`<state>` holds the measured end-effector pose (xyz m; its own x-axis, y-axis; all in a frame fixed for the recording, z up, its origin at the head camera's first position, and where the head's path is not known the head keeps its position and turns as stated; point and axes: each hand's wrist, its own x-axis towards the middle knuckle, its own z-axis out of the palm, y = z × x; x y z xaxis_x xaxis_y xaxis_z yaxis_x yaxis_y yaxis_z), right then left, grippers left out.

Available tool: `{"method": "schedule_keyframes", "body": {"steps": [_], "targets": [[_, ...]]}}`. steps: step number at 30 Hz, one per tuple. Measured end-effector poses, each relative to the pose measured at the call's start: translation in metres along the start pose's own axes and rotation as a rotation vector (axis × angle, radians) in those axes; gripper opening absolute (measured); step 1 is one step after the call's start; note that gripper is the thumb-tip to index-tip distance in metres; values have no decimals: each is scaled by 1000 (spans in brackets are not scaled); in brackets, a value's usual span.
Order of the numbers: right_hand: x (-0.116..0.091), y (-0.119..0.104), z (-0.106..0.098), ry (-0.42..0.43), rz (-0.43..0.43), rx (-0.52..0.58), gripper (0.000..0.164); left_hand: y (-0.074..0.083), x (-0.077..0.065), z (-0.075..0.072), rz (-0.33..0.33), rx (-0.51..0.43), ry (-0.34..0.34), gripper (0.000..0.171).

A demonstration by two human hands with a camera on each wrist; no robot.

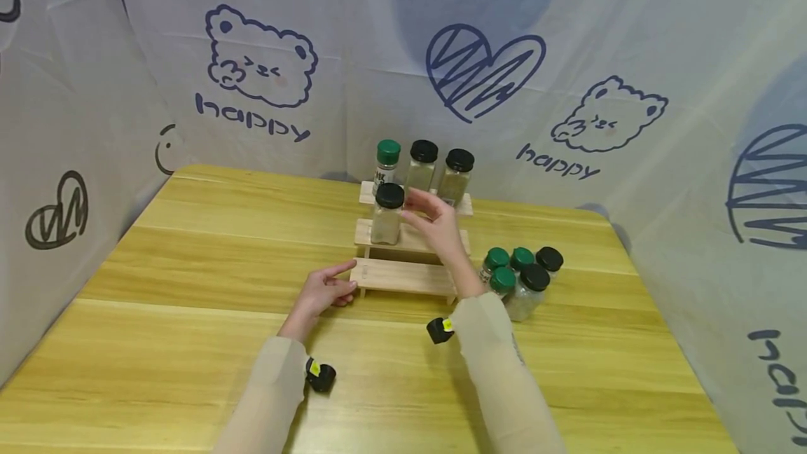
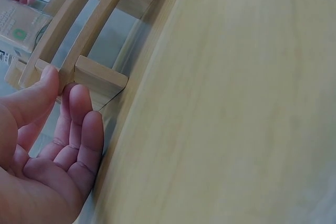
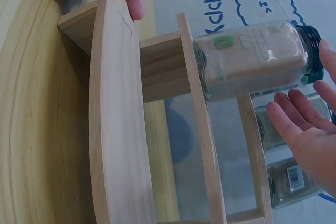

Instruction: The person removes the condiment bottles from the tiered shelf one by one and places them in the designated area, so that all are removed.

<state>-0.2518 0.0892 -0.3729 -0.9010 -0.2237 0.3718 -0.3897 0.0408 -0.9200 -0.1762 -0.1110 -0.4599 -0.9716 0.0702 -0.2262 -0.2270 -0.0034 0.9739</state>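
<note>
A three-step wooden spice rack (image 1: 403, 275) stands on the table. My left hand (image 1: 321, 293) pinches the left end of its lowest step, thumb above and fingers below, as the left wrist view shows. On the middle step, at the left, a black-lidded spice jar (image 1: 385, 221) stands upright. Beside it is my right hand (image 1: 437, 226), fingers spread loosely; in the right wrist view its thumb is right at the jar's lid (image 3: 313, 51) and the other fingers are apart from the glass. The top step carries a green-lidded jar (image 1: 387, 156) and two black-lidded jars (image 1: 421, 165).
Right of the rack, several more jars with green lids (image 1: 502, 279) and black lids (image 1: 534, 276) stand grouped on the wooden table (image 1: 189, 342). A printed cloth (image 1: 366, 76) hangs behind the table and along its sides.
</note>
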Motion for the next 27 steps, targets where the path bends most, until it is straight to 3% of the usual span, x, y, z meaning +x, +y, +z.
{"method": "schedule_keyframes", "body": {"steps": [8,13,27], "targets": [[1,1,9,-22,11,38,48,0,0,1,-2,3,6,44],[2,0,13,-45,-13,-1,51,-1,0,1,-4,6,10,44],[6,3,18,-6,-14,-67,45,-2,1,0,0,2,10,44]]}}
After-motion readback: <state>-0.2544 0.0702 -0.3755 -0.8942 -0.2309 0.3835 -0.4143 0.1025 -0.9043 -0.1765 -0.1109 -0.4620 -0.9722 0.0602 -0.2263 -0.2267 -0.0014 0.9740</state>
